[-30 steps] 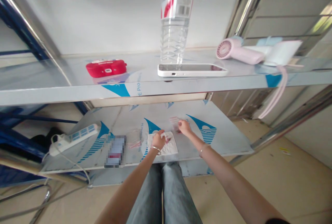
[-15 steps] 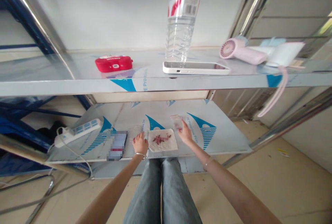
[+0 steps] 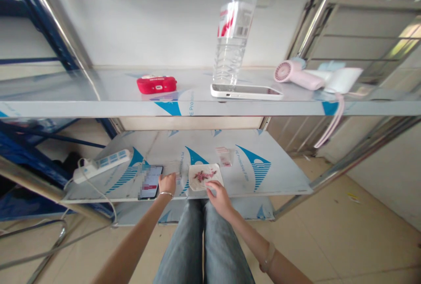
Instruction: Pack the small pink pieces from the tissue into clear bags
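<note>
On the lower shelf lies a white square of cloth or paper (image 3: 194,184) bearing a loose pile of small dark red and pink bead-like pieces (image 3: 204,175). My right hand (image 3: 219,197) reaches over its front right edge, thumb and forefinger slightly apart, just short of the pile. My left hand (image 3: 167,184) rests with curled fingers between a phone (image 3: 152,182) and the white square. Whatever those fingers hold, if anything, is hidden. Just beyond them is a clear plastic bag (image 3: 172,168). A small zip bag (image 3: 225,157) with red pieces inside lies behind the square, to the right.
A white power strip (image 3: 101,165) with a cable sits on the left. The upper shelf (image 3: 131,108) overhangs behind, carrying a red case (image 3: 156,85), a water bottle (image 3: 233,34), a white-cased phone (image 3: 246,92) and a pink handheld fan (image 3: 297,76) with a dangling strap.
My right hand has let go of the zip bag and moved left and nearer, to the white square. My left hand has drawn left toward the phone, its fingers now curled. The view has shifted slightly.
</note>
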A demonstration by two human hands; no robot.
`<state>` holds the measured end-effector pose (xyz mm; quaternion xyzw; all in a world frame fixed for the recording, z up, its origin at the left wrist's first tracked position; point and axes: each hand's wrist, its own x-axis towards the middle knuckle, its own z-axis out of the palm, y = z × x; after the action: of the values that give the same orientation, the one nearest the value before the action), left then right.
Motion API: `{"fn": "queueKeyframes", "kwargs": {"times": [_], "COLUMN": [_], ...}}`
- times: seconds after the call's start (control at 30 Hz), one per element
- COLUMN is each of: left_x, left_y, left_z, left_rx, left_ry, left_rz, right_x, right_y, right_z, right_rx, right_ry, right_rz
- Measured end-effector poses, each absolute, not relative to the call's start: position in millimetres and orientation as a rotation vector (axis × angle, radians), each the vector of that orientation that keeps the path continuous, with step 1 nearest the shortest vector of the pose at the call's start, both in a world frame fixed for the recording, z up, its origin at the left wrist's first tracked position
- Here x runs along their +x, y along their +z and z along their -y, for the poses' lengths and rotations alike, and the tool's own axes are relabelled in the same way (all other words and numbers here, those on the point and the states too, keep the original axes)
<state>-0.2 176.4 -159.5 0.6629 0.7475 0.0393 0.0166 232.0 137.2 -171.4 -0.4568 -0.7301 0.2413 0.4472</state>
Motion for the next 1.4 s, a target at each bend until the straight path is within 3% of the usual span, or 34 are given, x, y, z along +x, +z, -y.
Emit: {"fn": "queueKeyframes", "kwargs": {"times": [0.23,0.37,0.5,0.6,1.0,1.4], "left_x": [-1,11,34,51,72,69], "left_y": [-143,-119,-98,-87,-66,-58], "left_z": [-172,-156,-125,-102,-71,-76], "left_rx": [2.028,1.867,1.736,1.697,1.787,1.825], "left_ry": [0.129,0.603,1.161,1.353,1.437,1.451], "left_rz": [-2.320,-2.386,-2.016,-1.754,-1.448,-1.429], "right_x": [225,217,202,194,200,203], "right_y": [-147,-139,-122,-102,-77,-66], "right_z": [-133,-127,-123,-119,-104,-109], "right_rx": [-1.116,-1.141,-1.064,-1.061,-1.042,-1.022], "right_ry": [0.778,0.981,1.232,1.327,1.271,1.315], "right_rz": [1.721,1.652,1.459,1.385,1.430,1.411]}}
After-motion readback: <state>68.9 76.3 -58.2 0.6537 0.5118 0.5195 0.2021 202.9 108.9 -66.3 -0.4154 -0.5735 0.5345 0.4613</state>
